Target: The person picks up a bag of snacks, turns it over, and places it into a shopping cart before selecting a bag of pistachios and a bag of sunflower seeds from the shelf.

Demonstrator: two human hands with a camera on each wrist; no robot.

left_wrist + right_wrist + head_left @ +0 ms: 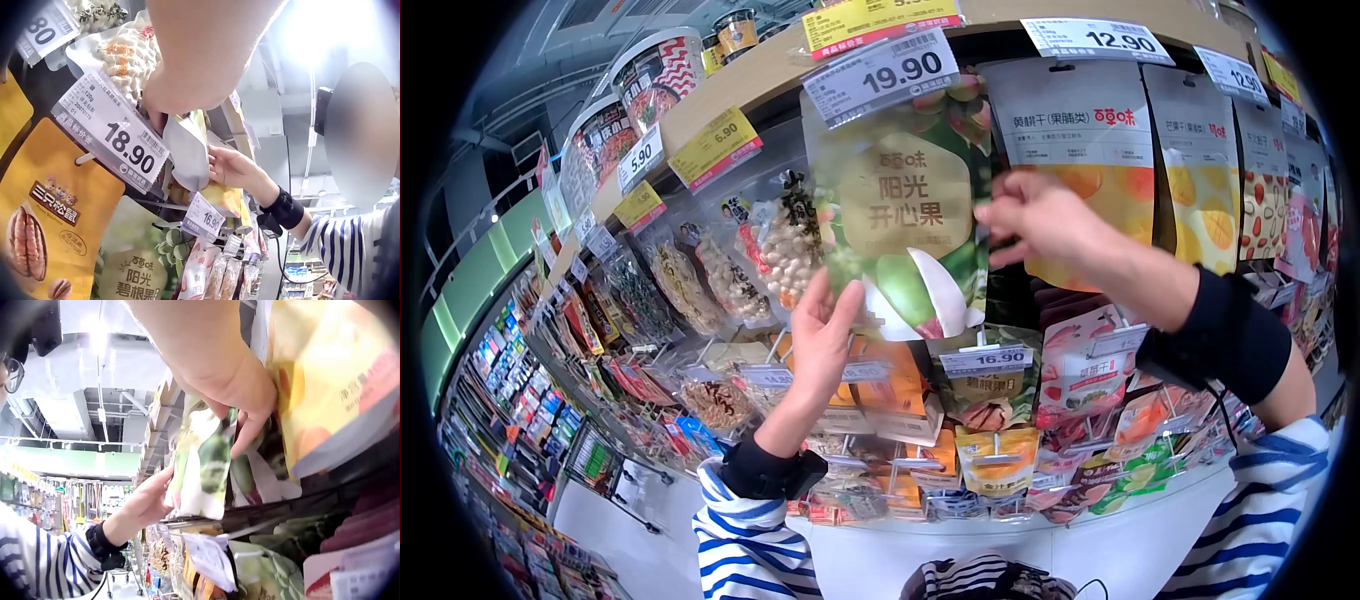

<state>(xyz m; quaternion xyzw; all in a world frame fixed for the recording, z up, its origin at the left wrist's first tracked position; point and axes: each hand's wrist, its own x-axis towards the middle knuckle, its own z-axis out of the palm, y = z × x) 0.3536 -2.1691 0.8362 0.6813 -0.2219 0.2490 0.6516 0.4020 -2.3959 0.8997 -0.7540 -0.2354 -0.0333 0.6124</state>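
A green and white bag of pistachios (pixel 905 215) hangs upright on the shelf front, tilted slightly outward, its top behind the 19.90 price tag (pixel 885 75). My left hand (pixel 825 325) grips its lower left edge, thumb towards the front. At its right edge my right hand (pixel 1045 220) pinches the side with thumb and fingers. Seen from the right wrist, another bag of the same green design (pixel 253 475) stands right behind the held bag (pixel 203 462). The left wrist view shows the bag's pale bottom (pixel 189 156) between both hands.
Yellow dried-fruit bags (pixel 1080 170) hang close by the right hand. Nut packs (pixel 785 235) hang left of the bag. Below, price tags on hooks (pixel 988 361) stick out over more snack bags. A trolley (pixel 605 470) stands in the aisle at left.
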